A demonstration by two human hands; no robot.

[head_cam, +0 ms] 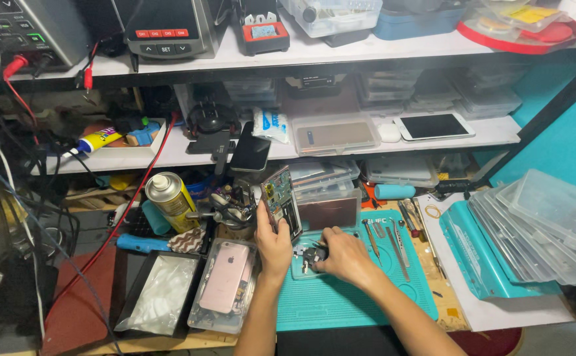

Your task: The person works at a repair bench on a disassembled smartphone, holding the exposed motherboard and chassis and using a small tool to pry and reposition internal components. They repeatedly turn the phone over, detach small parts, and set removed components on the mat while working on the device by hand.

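Left hand (273, 242) holds opened phone (281, 201) (upright); right hand (345, 256) grips small parts (312, 254).

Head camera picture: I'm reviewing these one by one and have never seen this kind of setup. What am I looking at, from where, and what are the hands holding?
The single picture comes from a camera worn on a person's head, looking down at a cluttered repair bench. No robot is involved, only two bare hands.

The left hand holds an opened phone upright, its circuit side showing. The right hand rests on a small clear tray of dark small parts, fingers among them.

Both hands work over a teal mat. On it lie tweezers and small tools. To the left sit a pink phone in a clear box and a yellow spray can. Clear plastic boxes are stacked on the right, with shelves above.
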